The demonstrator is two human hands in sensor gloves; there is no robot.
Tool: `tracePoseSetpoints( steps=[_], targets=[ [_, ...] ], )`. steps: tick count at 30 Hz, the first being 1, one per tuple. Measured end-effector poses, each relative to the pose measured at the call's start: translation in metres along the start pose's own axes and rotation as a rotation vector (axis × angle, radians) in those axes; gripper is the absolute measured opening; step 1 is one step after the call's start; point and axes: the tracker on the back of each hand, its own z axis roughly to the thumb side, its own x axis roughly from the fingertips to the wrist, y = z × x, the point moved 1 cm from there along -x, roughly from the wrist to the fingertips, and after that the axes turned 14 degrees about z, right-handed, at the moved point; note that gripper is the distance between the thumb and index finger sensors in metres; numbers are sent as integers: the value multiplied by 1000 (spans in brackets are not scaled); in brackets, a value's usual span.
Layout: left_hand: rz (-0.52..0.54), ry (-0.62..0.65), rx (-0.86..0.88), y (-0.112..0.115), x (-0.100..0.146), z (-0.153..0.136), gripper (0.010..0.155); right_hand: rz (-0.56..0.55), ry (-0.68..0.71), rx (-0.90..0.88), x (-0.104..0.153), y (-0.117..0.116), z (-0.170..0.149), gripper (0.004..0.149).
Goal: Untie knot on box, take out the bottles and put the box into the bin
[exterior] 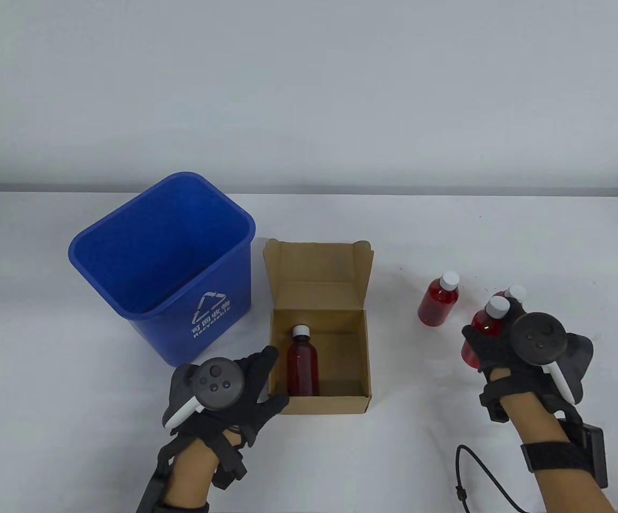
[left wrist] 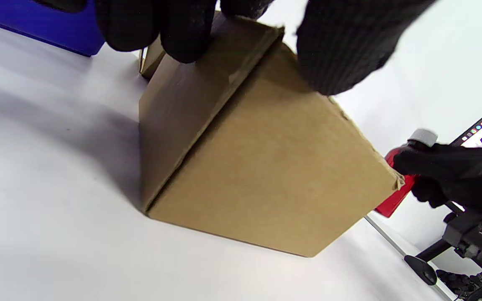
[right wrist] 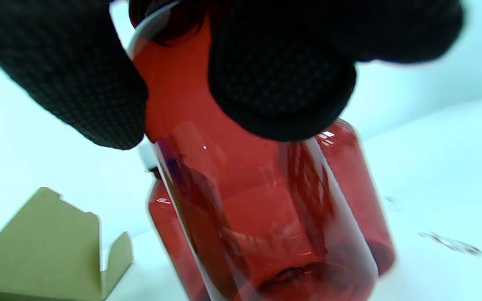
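Box: the open cardboard box [exterior: 319, 326] sits at the middle of the white table [exterior: 74, 427], lid flap raised at its far side; no string or knot shows on it
Inside the box: one red bottle with a white cap [exterior: 303, 362] lies against the left wall; the remainder of the floor is bare cardboard
Left hand: the left hand [exterior: 223, 393] grips the box's near-left corner, thumb on the front wall, fingers over the left wall's top edge; the left wrist view shows the fingers [left wrist: 174, 29] curled over that edge
Right hand: the right hand [exterior: 507, 347] holds a red bottle [exterior: 483, 331] round its body, well right of the box; whether its base touches the table I cannot tell
Bottles out: one [exterior: 438, 299] stands alone between box and right hand; another [exterior: 512, 294] just behind the held one, mostly hidden
Bin: the blue recycling bin [exterior: 164, 267] stands just left of the box, nothing visible inside
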Motion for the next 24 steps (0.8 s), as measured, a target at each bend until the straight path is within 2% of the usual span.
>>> tracePoseSetpoints(
  steps=[8, 13, 20, 24],
  targets=[
    [3, -5, 4, 0, 0, -1, 87, -28, -55, -6, -8, -27, -48, 83],
    [3, -4, 1, 0, 0, -1, 87, -51, -66, -111, -9, -34, -65, 83],
    [4, -3, 4, 0, 0, -2, 87, -20, -65, -84, -5, -35, -66, 85],
    [2, -4, 6, 0, 0, -2, 87, -35, -70, -72, 0, -19, -62, 88]
  ],
)
